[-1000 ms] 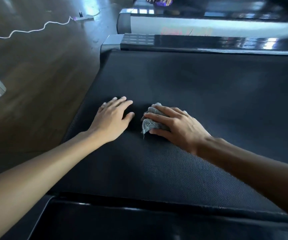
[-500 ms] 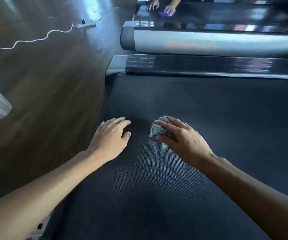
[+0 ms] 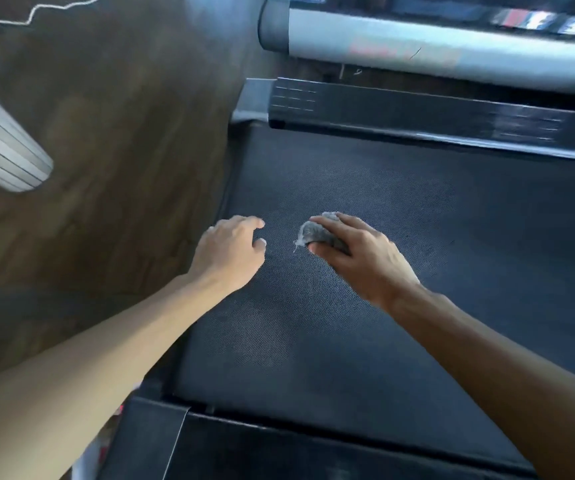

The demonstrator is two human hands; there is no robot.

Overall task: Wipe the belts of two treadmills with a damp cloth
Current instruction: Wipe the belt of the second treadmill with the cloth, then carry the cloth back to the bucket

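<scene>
Dark brown wooden flooring (image 3: 106,133) is filling the left part of the view, and next to it the black woven-texture treadmill belt (image 3: 417,237) is lying under both of my hands. With my right hand (image 3: 358,258) I am pressing the small grey crumpled cloth (image 3: 317,232) onto the belt. The fingers are curling over the top of the wad and the thumb is closing under it, so this hand is clamped on the cloth. The cloth is sitting in the left half of the belt, near its left edge but not touching it. My left hand (image 3: 230,251) is resting just beside the cloth and apart from it, with the fingers loosely bent and nothing inside them. Beyond the belt the black ribbed side rail (image 3: 417,112) is running across, and behind it the grey rounded rail of the other treadmill (image 3: 417,46) is showing, rather blurred.

I am judging that the wiping of this belt is the step in hand. How much is already wiped I cannot tell, because no wet track is showing on the dark surface. The next move is calling for a firm, even slide of the cloth toward the wide right part of the belt, with the wad pressed flat. The other treadmill's belt is lying outside the view.
</scene>
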